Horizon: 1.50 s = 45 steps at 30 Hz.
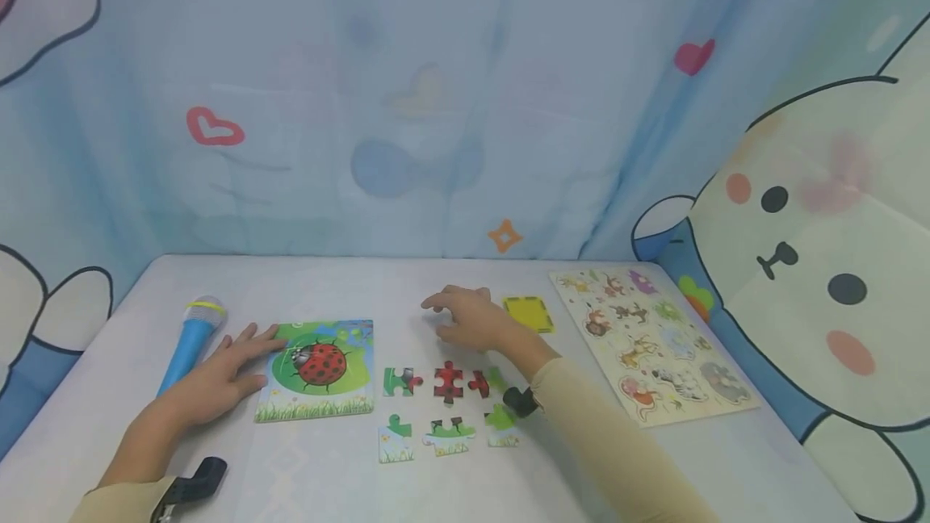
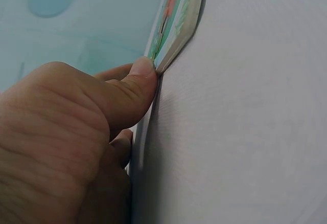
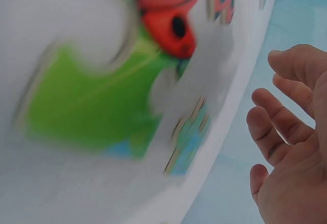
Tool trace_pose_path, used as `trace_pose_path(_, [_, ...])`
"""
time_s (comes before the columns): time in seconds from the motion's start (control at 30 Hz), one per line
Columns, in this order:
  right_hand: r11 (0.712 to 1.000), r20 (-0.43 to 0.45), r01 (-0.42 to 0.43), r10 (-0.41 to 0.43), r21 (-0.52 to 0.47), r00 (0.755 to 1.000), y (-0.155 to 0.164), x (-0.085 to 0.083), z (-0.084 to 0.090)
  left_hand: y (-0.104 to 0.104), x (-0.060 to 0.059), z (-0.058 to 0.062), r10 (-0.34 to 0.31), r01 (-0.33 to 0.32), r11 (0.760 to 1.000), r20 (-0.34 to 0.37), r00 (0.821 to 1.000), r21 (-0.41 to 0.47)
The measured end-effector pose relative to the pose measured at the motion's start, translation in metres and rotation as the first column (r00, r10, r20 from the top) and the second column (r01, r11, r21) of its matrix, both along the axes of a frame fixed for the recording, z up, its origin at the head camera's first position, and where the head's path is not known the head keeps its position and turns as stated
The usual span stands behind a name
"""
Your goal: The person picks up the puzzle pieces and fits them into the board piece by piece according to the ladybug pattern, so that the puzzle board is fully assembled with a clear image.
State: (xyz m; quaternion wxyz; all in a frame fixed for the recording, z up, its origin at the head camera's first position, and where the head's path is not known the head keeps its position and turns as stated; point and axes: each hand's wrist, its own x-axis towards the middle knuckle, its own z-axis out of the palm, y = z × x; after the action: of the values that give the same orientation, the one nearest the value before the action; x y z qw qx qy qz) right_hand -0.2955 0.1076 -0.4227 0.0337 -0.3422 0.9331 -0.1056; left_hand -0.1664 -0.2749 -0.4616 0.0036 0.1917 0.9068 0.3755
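Observation:
A ladybug picture board (image 1: 322,370) lies flat left of the table's middle. My left hand (image 1: 221,374) rests at its left side, fingers stretched to its edge. In the left wrist view the thumb (image 2: 138,83) touches the board's corner. Right of it lie loose jigsaw pieces in rows, among them a red cross-shaped piece (image 1: 449,382) and a grassy corner piece (image 1: 395,444). Beyond them my right hand (image 1: 472,320) hovers with loosely bent fingers, holding nothing. The right wrist view shows a blurred green-and-red piece (image 3: 97,101) and a small blue-green piece (image 3: 189,138) near that hand.
A blue toy microphone (image 1: 190,341) lies left of the left hand. A yellow square tile (image 1: 529,314) sits right of the right hand. An animal puzzle board (image 1: 654,345) lies along the right edge. Behind the table (image 1: 305,474) hangs a blue printed curtain (image 1: 436,103).

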Motion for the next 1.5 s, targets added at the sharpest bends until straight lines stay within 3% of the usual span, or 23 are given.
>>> trace_pose_path(0.27, [0.998, 0.010, 0.058, -0.058, -0.018, 0.998, 0.027, -0.003, -0.008, -0.001, 0.004, 0.000, 0.010, -0.010, 1.000, 0.005, 1.000, -0.008])
trace_pose_path(0.57, [0.991, 0.029, 0.125, -0.126, 0.038, 0.992, 0.052, -0.002, -0.008, -0.002, 0.004, -0.002, 0.006, -0.006, 1.000, -0.002, 1.000, -0.001])
trace_pose_path(0.73, [0.996, 0.085, 0.089, -0.089, -0.001, 0.992, 0.059, 0.005, -0.009, -0.002, 0.005, -0.002, 0.011, -0.011, 1.000, 0.015, 1.000, -0.004])
trace_pose_path(1.0, [0.999, 0.103, 0.048, -0.048, -0.001, 0.994, 0.062, 0.008, -0.003, -0.002, 0.004, -0.003, 0.004, -0.004, 1.000, 0.019, 1.000, 0.005])
trace_pose_path(1.2, [0.997, 0.083, 0.069, -0.071, 0.021, 0.994, 0.060, 0.005, 0.000, -0.003, 0.002, -0.002, -0.001, 0.001, 1.000, 0.019, 1.000, 0.006])
trace_pose_path(1.37, [0.996, 0.063, 0.085, -0.086, 0.008, 0.994, 0.050, 0.002, 0.002, -0.003, 0.001, 0.000, -0.002, 0.002, 1.000, 0.024, 1.000, 0.004])
trace_pose_path(1.5, [0.999, 0.072, 0.053, -0.052, -0.013, 0.996, 0.034, 0.003, 0.007, -0.003, 0.000, -0.001, -0.005, 0.005, 1.000, 0.024, 1.000, 0.004])
